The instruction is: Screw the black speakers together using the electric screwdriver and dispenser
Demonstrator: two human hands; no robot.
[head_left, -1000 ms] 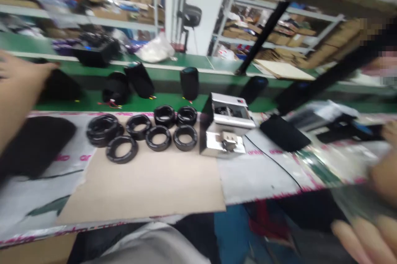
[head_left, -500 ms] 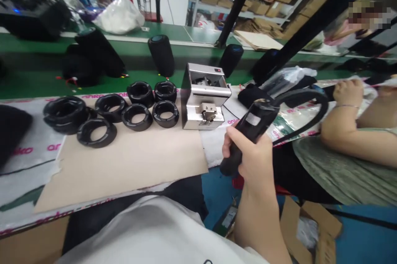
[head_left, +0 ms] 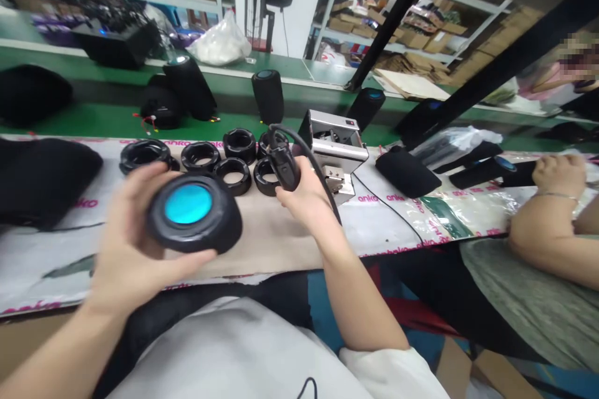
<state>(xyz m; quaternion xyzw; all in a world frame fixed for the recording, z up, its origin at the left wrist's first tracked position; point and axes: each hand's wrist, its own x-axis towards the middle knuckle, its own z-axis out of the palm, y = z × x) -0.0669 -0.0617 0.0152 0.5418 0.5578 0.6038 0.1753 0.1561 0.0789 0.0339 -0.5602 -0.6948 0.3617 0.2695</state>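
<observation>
My left hand (head_left: 135, 243) is wrapped round a black cylindrical speaker (head_left: 219, 215), its blue round end facing up toward me. My right hand (head_left: 306, 193) grips a dark handheld tool (head_left: 282, 165) with a thick black cable (head_left: 318, 168) curving from its top. Several black rings (head_left: 233, 175) lie in two rows behind my hands, some partly hidden by them. Just beyond the tool stands a silver metal device (head_left: 334, 152) with an open top. A cardboard sheet (head_left: 262, 233) lies beneath the held speaker.
Black speakers (head_left: 268, 96) stand on the green surface (head_left: 234, 113) at the back. A dark rounded item (head_left: 56, 180) lies at the left. At the right are another black speaker (head_left: 407, 172), clear plastic bags (head_left: 456, 140) and a person's hand (head_left: 559, 174).
My left hand has come into view holding the speaker. My right hand has moved left with the tool, now over the rings beside the silver device. The view has shifted left.
</observation>
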